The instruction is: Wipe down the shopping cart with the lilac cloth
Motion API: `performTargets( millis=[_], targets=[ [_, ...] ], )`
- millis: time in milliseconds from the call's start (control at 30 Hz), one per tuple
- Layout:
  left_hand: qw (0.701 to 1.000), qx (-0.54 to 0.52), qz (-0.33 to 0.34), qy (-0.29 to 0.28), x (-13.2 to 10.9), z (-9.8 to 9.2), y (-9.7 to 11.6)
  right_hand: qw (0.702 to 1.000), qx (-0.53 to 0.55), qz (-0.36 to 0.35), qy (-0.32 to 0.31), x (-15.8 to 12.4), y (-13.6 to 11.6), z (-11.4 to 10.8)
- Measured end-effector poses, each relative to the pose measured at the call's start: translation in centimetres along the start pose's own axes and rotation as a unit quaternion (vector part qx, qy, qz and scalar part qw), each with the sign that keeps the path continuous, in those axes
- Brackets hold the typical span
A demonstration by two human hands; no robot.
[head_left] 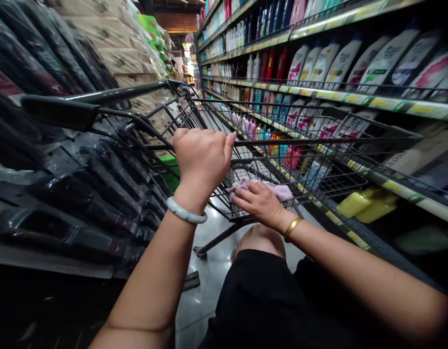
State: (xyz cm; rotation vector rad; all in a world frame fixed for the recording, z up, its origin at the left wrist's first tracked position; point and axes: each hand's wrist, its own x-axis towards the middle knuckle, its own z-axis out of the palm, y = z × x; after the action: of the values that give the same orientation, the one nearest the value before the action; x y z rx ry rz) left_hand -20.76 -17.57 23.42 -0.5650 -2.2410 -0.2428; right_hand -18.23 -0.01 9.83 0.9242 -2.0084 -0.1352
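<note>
A dark wire shopping cart (pixel 332 167) stands right in front of me. My left hand (pixel 204 152) is wrapped around a dark bar of the cart, near its left side, with a pale bangle on the wrist. Lower and to the right, my right hand (pixel 260 203) presses a pale purple cloth (pixel 282 191) against the cart's wire mesh. Its fingers are bent over the cloth, which bunches out on both sides of them. A gold bracelet circles that wrist. The palm and part of the cloth are hidden under the fingers.
Shelves (pixel 376 99) of bottles line the right side, close to the cart. Dark plastic-wrapped goods (pixel 74 194) are stacked on the left, with wrapped beige packs (pixel 103 34) behind them. A shiny tiled floor (pixel 205 291) shows under the cart. My bent knee (pixel 262 237) is near its frame.
</note>
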Motion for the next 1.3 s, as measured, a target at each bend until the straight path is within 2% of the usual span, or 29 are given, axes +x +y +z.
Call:
performTargets(
  millis=[133,200,300,333,367,400,433,500,533,633,733,867,933,1000,1033,1067,1133,1200,1233,1300],
  targets=[
    [1.0,-0.018,0.005,0.008,0.1,0.0,-0.1,0.998,-0.013,0.046,0.029,3.5,0.6,-1.1],
    [1.0,-0.02,0.006,0.006,0.2,-0.1,-0.1,0.997,-0.017,0.051,0.052,4.9,0.5,-0.7],
    [1.0,-0.023,0.011,0.004,0.2,-0.4,-0.2,0.999,-0.004,-0.021,0.048,3.3,-0.5,1.0],
    [1.0,-0.022,0.012,0.003,0.2,-0.5,-0.3,0.999,0.005,-0.044,0.023,1.8,-1.0,1.6],
    [1.0,-0.019,0.013,0.0,0.2,-0.5,-0.3,0.998,0.011,-0.049,-0.038,0.1,-1.4,2.1],
    [1.0,-0.016,0.011,-0.004,0.1,-0.5,-0.3,0.994,0.025,-0.085,-0.061,-1.5,-1.6,2.4],
    [1.0,-0.013,0.009,-0.008,0.1,-0.5,-0.4,0.989,0.031,-0.087,-0.112,-2.9,-1.8,2.6],
    [1.0,-0.011,0.006,-0.007,0.1,-0.5,-0.4,0.982,0.041,-0.099,-0.157,-4.1,-1.7,2.4],
    [1.0,-0.013,0.007,-0.003,0.1,-0.4,-0.4,0.982,0.039,-0.092,-0.161,-3.9,-1.6,2.1],
    [1.0,-0.024,0.005,0.009,0.1,-0.3,-0.4,0.991,0.033,-0.065,-0.109,-1.2,-1.5,1.8],
    [0.999,-0.033,-0.007,-0.006,0.1,-0.4,-0.5,0.99,0.059,-0.096,-0.09,0.6,-2.3,3.1],
    [1.0,-0.013,0.0,-0.014,0.2,-0.6,-0.6,0.957,0.124,-0.174,-0.197,-1.5,-3.7,5.6],
    [1.0,0.013,0.01,-0.012,0.2,-0.6,-0.7,0.945,0.139,-0.185,-0.23,-2.2,-3.8,5.7],
    [0.999,0.033,0.017,-0.007,0.2,-0.6,-0.7,0.955,0.13,-0.17,-0.205,-1.2,-3.4,4.6],
    [0.999,0.038,0.019,-0.003,0.2,-0.6,-0.8,0.967,0.12,-0.152,-0.164,-0.1,-3.0,3.7],
    [0.999,0.041,0.02,0.0,0.2,-0.6,-0.8,0.982,0.092,-0.116,-0.118,1.2,-2.6,2.6],
    [0.999,0.039,0.021,0.001,0.2,-0.6,-0.9,0.995,0.053,-0.082,0.032,3.8,-1.9,0.9],
    [0.999,0.027,0.027,-0.004,0.3,-0.8,-1.0,0.994,0.034,-0.047,0.098,5.3,-1.7,0.2],
    [0.999,0.017,0.031,-0.007,0.2,-1.0,-1.0,0.993,0.036,-0.048,0.103,5.5,-1.8,0.3],
    [0.999,-0.004,0.035,-0.013,0.0,-1.5,-1.3,0.992,0.054,-0.082,0.074,5.0,-2.1,1.0]
  ],
)
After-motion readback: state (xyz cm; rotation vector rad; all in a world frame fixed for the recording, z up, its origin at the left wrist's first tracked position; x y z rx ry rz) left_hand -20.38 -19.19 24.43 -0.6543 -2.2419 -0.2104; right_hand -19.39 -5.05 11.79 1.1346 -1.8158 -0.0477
